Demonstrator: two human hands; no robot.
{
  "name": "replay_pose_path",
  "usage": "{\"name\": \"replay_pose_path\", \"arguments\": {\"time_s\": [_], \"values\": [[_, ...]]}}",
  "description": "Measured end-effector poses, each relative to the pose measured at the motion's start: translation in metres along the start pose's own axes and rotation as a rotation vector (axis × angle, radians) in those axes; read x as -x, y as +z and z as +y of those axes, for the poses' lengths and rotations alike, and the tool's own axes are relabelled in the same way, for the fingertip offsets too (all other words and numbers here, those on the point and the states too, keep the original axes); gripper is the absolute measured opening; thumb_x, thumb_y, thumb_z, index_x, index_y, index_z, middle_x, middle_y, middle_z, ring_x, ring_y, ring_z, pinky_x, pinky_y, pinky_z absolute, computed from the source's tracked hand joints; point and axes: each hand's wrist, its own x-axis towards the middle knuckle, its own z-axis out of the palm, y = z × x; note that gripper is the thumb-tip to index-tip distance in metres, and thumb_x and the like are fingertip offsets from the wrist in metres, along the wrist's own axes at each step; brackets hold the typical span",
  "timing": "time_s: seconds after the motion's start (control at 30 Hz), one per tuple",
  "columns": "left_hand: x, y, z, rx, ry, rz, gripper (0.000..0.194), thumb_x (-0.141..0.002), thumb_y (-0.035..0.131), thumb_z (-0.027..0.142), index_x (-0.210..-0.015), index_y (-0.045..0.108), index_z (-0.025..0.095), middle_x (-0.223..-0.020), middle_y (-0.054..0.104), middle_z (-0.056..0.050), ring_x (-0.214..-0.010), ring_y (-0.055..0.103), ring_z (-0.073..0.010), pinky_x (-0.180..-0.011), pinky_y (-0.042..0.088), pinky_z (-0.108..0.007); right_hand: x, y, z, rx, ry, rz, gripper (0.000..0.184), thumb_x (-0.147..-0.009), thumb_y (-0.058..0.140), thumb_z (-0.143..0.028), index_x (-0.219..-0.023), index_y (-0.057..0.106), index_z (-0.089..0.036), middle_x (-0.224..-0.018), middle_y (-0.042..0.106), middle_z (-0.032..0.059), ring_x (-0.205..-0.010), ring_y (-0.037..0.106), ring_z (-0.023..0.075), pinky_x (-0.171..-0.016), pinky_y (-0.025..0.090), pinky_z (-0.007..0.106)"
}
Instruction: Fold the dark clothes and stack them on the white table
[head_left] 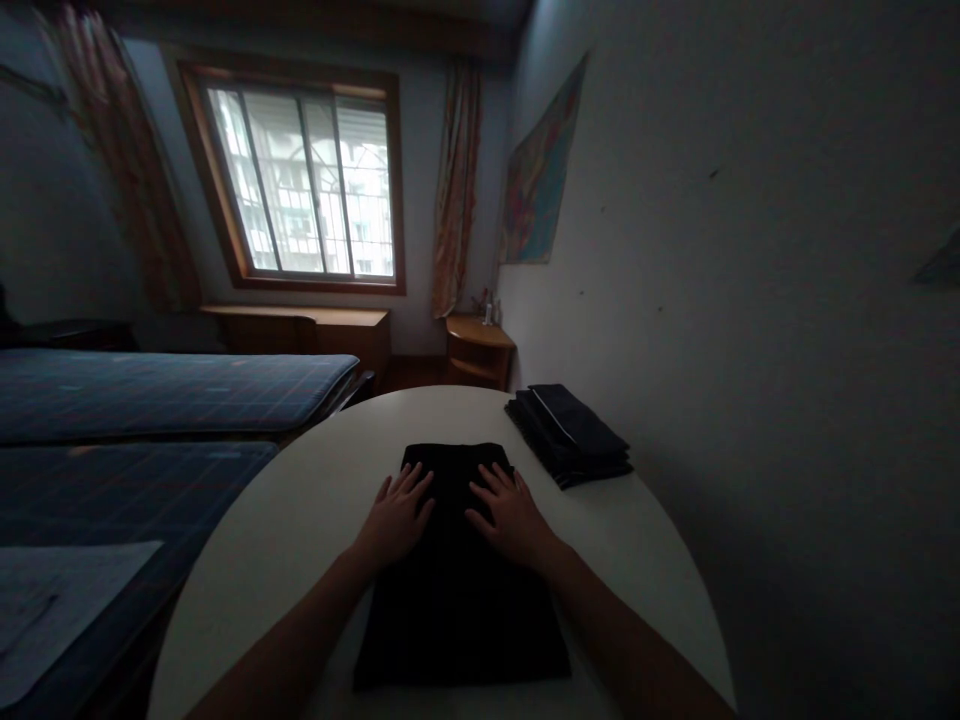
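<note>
A black folded cloth piece, perhaps a garment (461, 620), lies flat on the round white table (255, 570) in front of me. My left hand (397, 515) rests on its left edge with fingers spread. On the right edge, my right hand (510, 515) lies palm down, fingers also apart. Neither hand grips the cloth. The dark fabric hides its seams and folds, so its exact kind cannot be made out. To the far right on the table sits a stack of dark folded cloth (570, 435), apart from my right hand.
A wall (750, 350) with a map (544, 170) runs along the table's right side. At left are beds with blue checked mattresses (172, 390) and a white sheet of paper (67, 610). A wooden corner shelf (480, 335) and a window (300, 180) are behind.
</note>
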Motion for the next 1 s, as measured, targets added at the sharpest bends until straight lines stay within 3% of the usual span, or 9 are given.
{"name": "replay_pose_path", "arguments": {"time_s": [0.13,0.23,0.37,0.43,0.53,0.63,0.73,0.83,1.0], "values": [[0.002,0.001,-0.01,0.091,0.045,-0.008,0.048,-0.098,0.036,0.032,-0.144,0.045,0.023,-0.157,0.035,-0.008,-0.147,0.026,-0.024,-0.117,0.023,-0.05,0.035,-0.013,-0.046,-0.165,-0.397,-0.135,0.057,-0.095,0.046,-0.057,-0.146,0.044,-0.03,-0.159,0.03,0.0048,-0.148,0.019,0.0271,-0.12,0.01,0.052],[0.001,0.003,-0.017,0.139,0.063,-0.008,0.047,-0.098,0.036,0.03,-0.143,0.047,0.023,-0.155,0.039,-0.007,-0.145,0.03,-0.0224,-0.117,0.024,-0.049,0.055,-0.006,-0.076,-0.242,-0.655,-0.25,0.061,-0.095,0.047,-0.058,-0.15,0.034,-0.035,-0.158,0.031,0.0027,-0.148,0.022,0.0247,-0.121,0.012,0.049],[0.0,0.002,-0.017,0.158,0.057,-0.011,0.046,-0.098,0.036,0.031,-0.142,0.049,0.022,-0.154,0.04,-0.008,-0.145,0.031,-0.0221,-0.118,0.023,-0.049,0.063,0.014,-0.089,-0.176,-0.764,-0.251,0.063,-0.095,0.053,-0.047,-0.152,0.029,-0.034,-0.156,0.035,0.0045,-0.148,0.02,0.0277,-0.12,0.014,0.053],[0.0,-0.001,-0.015,0.164,0.059,-0.004,0.046,-0.098,0.037,0.032,-0.141,0.05,0.022,-0.154,0.04,-0.008,-0.145,0.031,-0.0228,-0.118,0.022,-0.049,0.064,0.014,-0.086,-0.177,-0.785,-0.279,0.06,-0.097,0.051,-0.042,-0.152,0.027,-0.034,-0.157,0.034,0.0035,-0.148,0.021,0.0263,-0.12,0.015,0.052],[0.003,-0.007,-0.009,0.179,0.091,0.025,0.045,-0.098,0.038,0.033,-0.141,0.05,0.023,-0.152,0.043,-0.007,-0.144,0.033,-0.0237,-0.118,0.023,-0.051,0.066,-0.002,-0.077,-0.229,-0.74,-0.296,0.056,-0.099,0.046,-0.046,-0.151,0.029,-0.038,-0.158,0.032,-0.0004,-0.148,0.02,0.0226,-0.121,0.014,0.048],[0.008,-0.012,-0.003,0.192,0.172,0.034,0.046,-0.097,0.04,0.031,-0.141,0.05,0.025,-0.152,0.043,-0.006,-0.145,0.031,-0.0236,-0.119,0.023,-0.05,0.07,-0.018,-0.061,-0.206,-0.473,-0.208,0.059,-0.097,0.044,-0.056,-0.152,0.031,-0.036,-0.16,0.027,0.0016,-0.149,0.015,0.0265,-0.12,0.009,0.052],[0.012,-0.013,0.002,0.171,0.22,-0.05,0.049,-0.097,0.045,0.038,-0.145,0.046,0.028,-0.157,0.035,-0.005,-0.148,0.022,-0.0268,-0.119,0.021,-0.051,0.074,-0.017,-0.044,-0.154,-0.261,-0.206,0.068,-0.094,0.044,-0.062,-0.153,0.03,-0.032,-0.161,0.022,0.0051,-0.149,0.01,0.032,-0.119,0.006,0.057],[0.013,-0.012,0.006,0.1,0.229,-0.116,0.056,-0.095,0.05,0.045,-0.147,0.042,0.03,-0.16,0.028,-0.005,-0.149,0.016,-0.0294,-0.119,0.019,-0.052,0.079,-0.01,-0.035,-0.152,-0.233,-0.254,0.076,-0.09,0.046,-0.067,-0.155,0.026,-0.03,-0.162,0.018,0.0067,-0.149,0.009,0.0334,-0.119,0.005,0.058],[0.021,-0.018,0.013,0.039,0.307,-0.121,0.051,-0.097,0.046,0.039,-0.147,0.043,0.027,-0.158,0.033,-0.006,-0.147,0.024,-0.0268,-0.119,0.021,-0.048,0.087,-0.016,-0.032,-0.191,-0.273,-0.316,0.086,-0.085,0.051,-0.071,-0.156,0.022,-0.03,-0.163,0.015,0.0074,-0.149,0.005,0.0348,-0.119,0.003,0.058]]}}
